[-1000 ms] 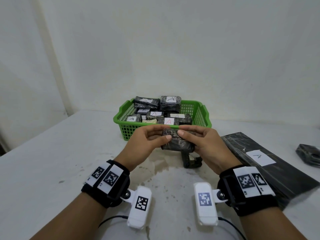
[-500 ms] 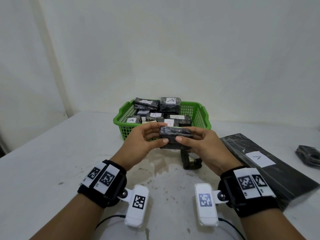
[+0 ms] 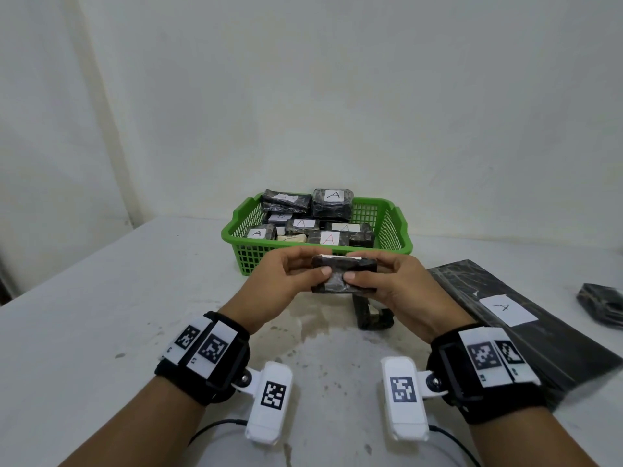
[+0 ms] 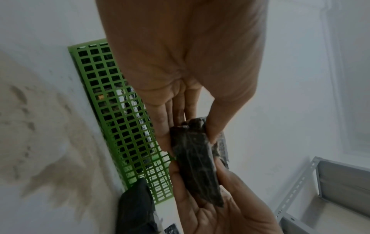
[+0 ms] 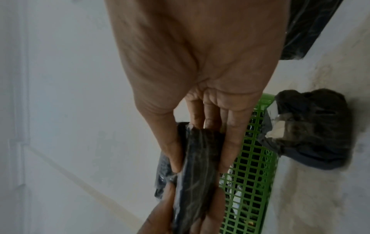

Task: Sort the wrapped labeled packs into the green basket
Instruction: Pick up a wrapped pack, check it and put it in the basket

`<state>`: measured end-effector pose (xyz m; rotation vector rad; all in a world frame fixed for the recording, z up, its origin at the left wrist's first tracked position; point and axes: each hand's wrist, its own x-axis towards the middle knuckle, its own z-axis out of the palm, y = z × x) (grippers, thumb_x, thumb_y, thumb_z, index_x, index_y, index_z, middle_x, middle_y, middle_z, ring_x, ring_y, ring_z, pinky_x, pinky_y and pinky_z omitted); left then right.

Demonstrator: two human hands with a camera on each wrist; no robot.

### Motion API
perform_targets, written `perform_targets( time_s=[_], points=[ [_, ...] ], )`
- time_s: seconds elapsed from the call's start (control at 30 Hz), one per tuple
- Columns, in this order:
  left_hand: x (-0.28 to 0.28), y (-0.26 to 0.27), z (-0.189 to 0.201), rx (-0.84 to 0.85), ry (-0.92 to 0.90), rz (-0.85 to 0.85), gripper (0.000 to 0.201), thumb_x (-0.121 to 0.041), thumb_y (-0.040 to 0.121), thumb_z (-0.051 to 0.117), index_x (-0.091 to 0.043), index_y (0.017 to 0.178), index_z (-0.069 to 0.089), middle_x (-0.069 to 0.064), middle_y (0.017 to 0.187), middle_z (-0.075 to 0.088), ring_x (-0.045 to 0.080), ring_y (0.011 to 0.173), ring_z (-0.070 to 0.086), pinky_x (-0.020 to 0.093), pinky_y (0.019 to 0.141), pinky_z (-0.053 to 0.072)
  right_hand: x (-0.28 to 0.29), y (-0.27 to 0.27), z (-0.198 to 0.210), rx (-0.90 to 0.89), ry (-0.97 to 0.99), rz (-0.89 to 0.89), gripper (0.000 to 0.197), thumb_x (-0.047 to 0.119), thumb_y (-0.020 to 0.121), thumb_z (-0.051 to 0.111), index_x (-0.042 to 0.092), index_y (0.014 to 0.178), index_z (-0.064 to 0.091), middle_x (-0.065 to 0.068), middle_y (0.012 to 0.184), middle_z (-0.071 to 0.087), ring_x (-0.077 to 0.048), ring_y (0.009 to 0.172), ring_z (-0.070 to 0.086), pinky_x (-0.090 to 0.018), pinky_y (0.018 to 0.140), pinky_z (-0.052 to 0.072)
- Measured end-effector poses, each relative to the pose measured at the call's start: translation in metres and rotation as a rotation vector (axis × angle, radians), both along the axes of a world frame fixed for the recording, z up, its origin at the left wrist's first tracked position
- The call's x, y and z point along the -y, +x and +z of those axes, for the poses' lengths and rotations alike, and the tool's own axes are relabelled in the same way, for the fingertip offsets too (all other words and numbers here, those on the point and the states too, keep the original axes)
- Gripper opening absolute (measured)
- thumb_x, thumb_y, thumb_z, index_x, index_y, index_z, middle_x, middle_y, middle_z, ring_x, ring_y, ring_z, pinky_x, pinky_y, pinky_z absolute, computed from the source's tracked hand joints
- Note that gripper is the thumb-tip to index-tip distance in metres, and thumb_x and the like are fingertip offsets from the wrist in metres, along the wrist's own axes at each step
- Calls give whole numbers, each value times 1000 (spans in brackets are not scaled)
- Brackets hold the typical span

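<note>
While your left hand (image 3: 286,281) and right hand (image 3: 387,284) pinch the wrapped pack (image 3: 344,276) by its ends before the green basket (image 3: 397,227), expect slick film, light weight; grip the edges.

I am working at a white table (image 3: 101,315), which is filling the lower half of the head view and showing brownish stains (image 3: 313,328) near its centre. A plain white wall (image 3: 337,96) is rising behind it across the top. A grey metal shelf (image 4: 336,186) is standing in the lower right of the left wrist view, and a dark cable (image 3: 215,427) is trailing along the head view's bottom edge.
</note>
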<state>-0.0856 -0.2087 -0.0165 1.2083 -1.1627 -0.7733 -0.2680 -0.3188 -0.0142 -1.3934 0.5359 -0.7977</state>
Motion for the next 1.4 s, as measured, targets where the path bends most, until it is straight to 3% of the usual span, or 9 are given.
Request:
perform_targets(
  time_s=[0.13, 0.47, 0.63, 0.73, 0.8, 0.9, 1.03, 1.17, 1.4],
  points=[
    [-1, 1, 1, 36, -23, 2, 42, 0, 86, 76, -9, 126, 68, 9, 116, 77, 21, 112, 73, 31, 97, 58, -3, 1, 0, -8, -66, -28, 42, 2, 76, 85, 2, 117, 74, -12, 107, 81, -26, 101, 78, -30, 89, 62],
    [-2, 3, 3, 63, -68, 9, 50, 4, 81, 79, -14, 126, 68, 6, 121, 75, 18, 117, 69, 35, 101, 55, -2, 0, 1, -28, -174, -29, 49, -7, 77, 84, 12, 121, 74, -4, 114, 80, -17, 110, 75, -26, 88, 61],
    [-1, -1, 2, 82, -127, 53, 49, 15, 78, 77, -12, 118, 70, 4, 120, 75, 15, 116, 69, 28, 92, 59, -5, -2, 3, -51, -204, -48, 57, -9, 76, 85, 20, 123, 72, -1, 120, 76, -2, 101, 75, -27, 85, 62],
    [1, 0, 1, 62, -159, 55, 52, 17, 76, 77, -10, 119, 67, 6, 123, 73, 16, 120, 67, 32, 96, 59, -5, 0, 3, -12, -32, 74, 71, 5, 71, 92, 17, 134, 63, -10, 122, 77, -23, 112, 74, -41, 96, 62],
    [1, 0, 0, 58, -164, 36, 54, 18, 74, 78, -8, 120, 66, 7, 125, 72, 17, 122, 66, 34, 99, 58, -8, 2, 6, 52, 85, 88, 59, 10, 78, 84, 6, 133, 63, -16, 118, 77, -30, 108, 75, -41, 89, 64],
    [-2, 0, 2, 49, -132, -32, 57, 11, 75, 81, -8, 126, 63, 4, 129, 70, 15, 124, 65, 31, 100, 56, -8, 2, 8, 83, 98, 29, 36, 10, 87, 77, 5, 120, 66, -16, 110, 79, -30, 105, 76, -41, 86, 65],
    [-2, -1, 3, -3, -38, -54, 53, -22, 83, 76, -15, 133, 63, -2, 130, 71, 15, 121, 67, 33, 99, 57, -5, 1, 7, 24, -24, -2, 51, 5, 72, 86, 9, 118, 64, -6, 107, 81, -23, 99, 78, -33, 80, 64],
    [-1, 1, 0, 106, -3, -28, 31, -6, 91, 71, -9, 122, 70, 4, 117, 77, 18, 110, 73, 26, 91, 57, -7, 2, 6, 1, -133, -55, 40, 1, 75, 87, 14, 108, 69, 2, 97, 82, -9, 84, 77, -15, 65, 55],
    [-2, -1, 2, 87, -42, 14, 34, -4, 86, 77, -13, 118, 70, 2, 115, 77, 15, 111, 72, 31, 94, 59, -9, 2, 9, 45, -205, -107, 50, 25, 64, 88, 16, 111, 75, -3, 106, 82, -23, 102, 78, -33, 85, 61]
  ],
)
